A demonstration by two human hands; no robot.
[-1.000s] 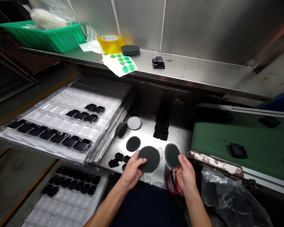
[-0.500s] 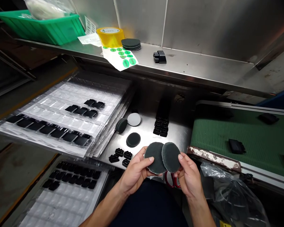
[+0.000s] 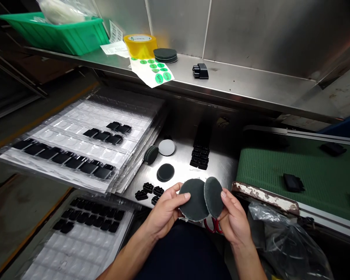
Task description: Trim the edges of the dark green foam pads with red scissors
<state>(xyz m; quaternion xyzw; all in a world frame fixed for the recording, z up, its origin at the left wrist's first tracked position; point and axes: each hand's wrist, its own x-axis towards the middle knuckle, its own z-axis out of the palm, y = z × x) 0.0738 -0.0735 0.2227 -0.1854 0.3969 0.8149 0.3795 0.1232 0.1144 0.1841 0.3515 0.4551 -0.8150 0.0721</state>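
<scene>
My left hand [image 3: 163, 212] pinches a dark grey round pad [image 3: 194, 200] by its lower left edge. A second, slightly smaller round pad [image 3: 213, 196] is held in my right hand [image 3: 235, 221], and its edge overlaps the first pad's right side. Both pads are held up above the front edge of the steel bench [image 3: 218, 167]. Red-handled scissors [image 3: 210, 225] lie just under my hands, mostly hidden.
More round pads [image 3: 165, 172] and small black plastic parts [image 3: 147, 190] lie on the bench. Clear blister trays [image 3: 76, 147] with black parts sit left. A green conveyor belt [image 3: 309, 175] with black parts runs at right. The shelf holds a tape roll [image 3: 140, 44], green stickers and a green bin [image 3: 55, 33].
The two pads, apart a second ago, have come together and now overlap. Both hands have risen slightly and drawn closer to each other.
</scene>
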